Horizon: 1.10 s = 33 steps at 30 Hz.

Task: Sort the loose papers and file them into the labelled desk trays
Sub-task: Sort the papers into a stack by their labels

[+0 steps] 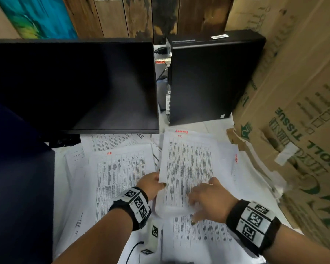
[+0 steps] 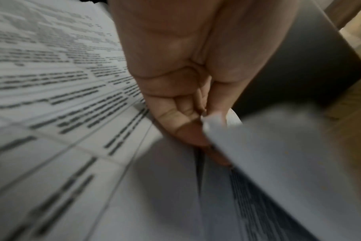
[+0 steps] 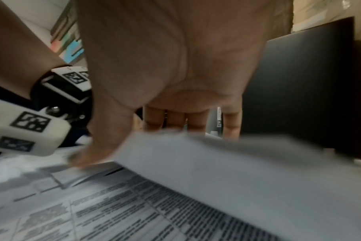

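Observation:
Loose printed sheets cover the desk. One sheet (image 1: 189,164) has "Screening" and "HR" in red at its top, and its near edge is lifted and curled. My left hand (image 1: 156,184) pinches this sheet's left edge, thumb on top. The left wrist view shows the pinch (image 2: 202,117) on the blurred sheet (image 2: 278,146). My right hand (image 1: 208,199) lies on the sheet's lower part with straight, spread fingers (image 3: 196,119), and its thumb touches the sheet below (image 1: 198,235). Another sheet marked "HR" (image 1: 120,168) lies flat to the left.
A dark monitor (image 1: 74,86) stands at the back left, and a black computer tower (image 1: 208,79) at the back middle. Stacked cardboard boxes (image 1: 293,111) wall off the right side. A dark blue surface (image 1: 17,178) borders the papers on the left.

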Tool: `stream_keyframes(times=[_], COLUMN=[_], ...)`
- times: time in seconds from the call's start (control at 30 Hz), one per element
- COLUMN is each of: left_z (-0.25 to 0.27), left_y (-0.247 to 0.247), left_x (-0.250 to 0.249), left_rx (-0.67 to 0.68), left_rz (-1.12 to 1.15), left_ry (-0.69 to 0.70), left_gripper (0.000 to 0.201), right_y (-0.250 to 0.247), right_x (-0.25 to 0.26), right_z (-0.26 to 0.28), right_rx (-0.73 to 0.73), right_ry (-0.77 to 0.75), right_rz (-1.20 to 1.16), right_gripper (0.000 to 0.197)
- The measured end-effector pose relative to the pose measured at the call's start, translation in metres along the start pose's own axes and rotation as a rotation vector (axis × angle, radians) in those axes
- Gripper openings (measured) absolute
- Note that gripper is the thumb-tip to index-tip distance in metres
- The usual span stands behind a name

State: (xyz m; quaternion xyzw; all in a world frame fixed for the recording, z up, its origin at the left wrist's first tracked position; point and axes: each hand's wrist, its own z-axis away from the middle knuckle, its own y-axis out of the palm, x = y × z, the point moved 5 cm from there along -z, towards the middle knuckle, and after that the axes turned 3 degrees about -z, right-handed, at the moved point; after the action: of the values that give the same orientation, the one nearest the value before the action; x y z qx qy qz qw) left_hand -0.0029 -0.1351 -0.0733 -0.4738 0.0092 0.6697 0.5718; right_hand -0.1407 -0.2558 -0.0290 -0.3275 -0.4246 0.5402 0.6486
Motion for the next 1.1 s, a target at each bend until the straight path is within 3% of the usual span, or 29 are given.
stream_keyframes(times=[0.07,0.1,0.2,0.23,0.33,0.53,0.6,0.67,0.77,0.83,0.93,1.07,1.1], left_z=[0.002,0.004,0.009,0.012,0.018,0.027,0.03,0.033,0.04,0.05,0.063,0.077,0.081], left_y=[0.007,0.01,0.02,0.024,0.025,-0.001,-0.014,-0.028,-0.046,-0.056,-0.071,-0.091,-0.095], left_x=[0.004,0.005,0.008,0.008,0.006,0.014,0.024,0.039,0.068,0.086,0.116,0.134,0.134], left_rx=[0.052,0.08,0.185,0.227,0.276,0.206,0.213,0.216,0.207,0.207,0.199,0.16,0.15], left_rz=[-0.002,-0.011,0.021,0.03,-0.004,0.006,0.052,0.087,0.163,0.223,0.27,0.212,0.177], left_ry=[-0.012,-0.016,-0.052,-0.053,0.004,0.104,0.074,0.015,-0.096,-0.162,-0.272,-0.388,-0.412], left_gripper=[0.023,0.025,0.032,0.035,0.044,0.043,0.045,0.045,0.046,0.043,0.039,0.018,0.022], right_y=[-0.001,-0.003,-0.012,-0.015,-0.024,-0.029,-0.029,-0.034,-0.034,-0.028,-0.016,-0.017,-0.02], right_x=[-0.008,-0.014,-0.048,-0.059,-0.087,-0.13,-0.129,-0.119,-0.085,-0.059,-0.025,0.004,0.008], right_z=[0.002,0.002,-0.006,-0.01,-0.023,-0.031,-0.038,-0.047,-0.065,-0.08,-0.102,-0.111,-0.112], right_rx=[0.12,0.116,-0.004,-0.045,-0.147,-0.38,-0.443,-0.501,-0.362,-0.219,-0.122,-0.177,-0.193], right_ry=[0.046,0.073,0.249,0.309,0.45,0.796,0.803,0.75,0.609,0.52,0.447,0.487,0.482], right_rz=[-0.09,-0.129,-0.213,-0.223,-0.337,-0.669,-0.827,-0.978,-1.191,-1.17,-1.082,-0.925,-0.854], right_gripper=[0.082,0.085,0.043,0.038,0.052,0.077,0.078,0.062,0.04,0.035,0.043,0.043,0.048])
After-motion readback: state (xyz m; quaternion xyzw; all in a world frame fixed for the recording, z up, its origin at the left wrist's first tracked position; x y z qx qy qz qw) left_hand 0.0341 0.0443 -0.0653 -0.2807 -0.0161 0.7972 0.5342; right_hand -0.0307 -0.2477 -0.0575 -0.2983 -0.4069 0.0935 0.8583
